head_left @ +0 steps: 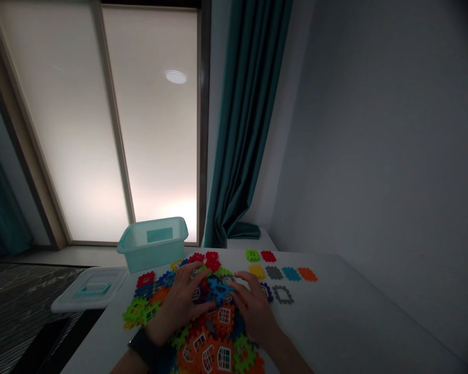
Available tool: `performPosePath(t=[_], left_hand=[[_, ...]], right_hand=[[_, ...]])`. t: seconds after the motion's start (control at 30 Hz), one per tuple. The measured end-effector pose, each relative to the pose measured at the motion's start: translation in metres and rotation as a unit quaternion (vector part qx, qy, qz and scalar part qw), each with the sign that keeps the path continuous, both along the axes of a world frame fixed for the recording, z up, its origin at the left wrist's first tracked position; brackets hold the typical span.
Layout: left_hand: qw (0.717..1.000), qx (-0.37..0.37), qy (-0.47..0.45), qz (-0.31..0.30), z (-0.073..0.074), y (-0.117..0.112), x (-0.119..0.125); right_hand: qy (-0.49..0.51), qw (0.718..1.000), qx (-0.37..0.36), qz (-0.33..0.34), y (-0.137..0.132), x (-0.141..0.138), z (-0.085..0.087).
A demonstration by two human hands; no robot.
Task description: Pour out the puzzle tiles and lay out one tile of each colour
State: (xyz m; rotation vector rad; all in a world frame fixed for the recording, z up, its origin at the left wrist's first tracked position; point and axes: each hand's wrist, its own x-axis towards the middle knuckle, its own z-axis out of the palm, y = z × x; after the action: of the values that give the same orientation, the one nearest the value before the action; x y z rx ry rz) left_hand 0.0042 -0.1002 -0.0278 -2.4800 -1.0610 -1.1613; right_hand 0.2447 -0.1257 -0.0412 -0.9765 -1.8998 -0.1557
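Observation:
A heap of colourful plastic interlocking tiles with toothed edges lies on the white table, among them orange window tiles [208, 356]. Over the heap's left side my left hand [181, 298] is spread, its fingers and thumb apart. From the right my right hand [255, 309] reaches in, fingers bent but apart. Between the two hands is a blue tile [219, 291]; my right fingertips are at its right edge, and I see no clear grip on it. Green tiles [136, 310] lie left of my left hand. A grey frame tile [283, 294] sits right of my right hand.
At the table's far left stands a teal plastic bin [154, 254], with a clear lid [91, 288] beside it. Separate tiles lie at the back right, including a yellow tile [257, 271] and an orange tile [308, 274]. A wall [393, 182] borders the table's right side.

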Motion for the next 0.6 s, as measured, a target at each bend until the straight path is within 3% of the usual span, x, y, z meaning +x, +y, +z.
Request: performPosePath(t=[0.13, 0.4, 0.6], left_hand=[[1.000, 0.005, 0.002, -0.023, 0.000, 0.001, 0.001], [0.993, 0.103, -0.031, -0.055, 0.007, 0.006, 0.000], [0.993, 0.107, -0.009, -0.057, 0.013, 0.002, -0.001]], right_hand=[[-0.001, 1.000, 0.000, 0.006, 0.001, 0.004, 0.001], [0.026, 0.999, -0.032, 0.013, 0.004, 0.006, 0.001], [0.051, 0.994, -0.086, 0.036, 0.001, 0.005, 0.005]])
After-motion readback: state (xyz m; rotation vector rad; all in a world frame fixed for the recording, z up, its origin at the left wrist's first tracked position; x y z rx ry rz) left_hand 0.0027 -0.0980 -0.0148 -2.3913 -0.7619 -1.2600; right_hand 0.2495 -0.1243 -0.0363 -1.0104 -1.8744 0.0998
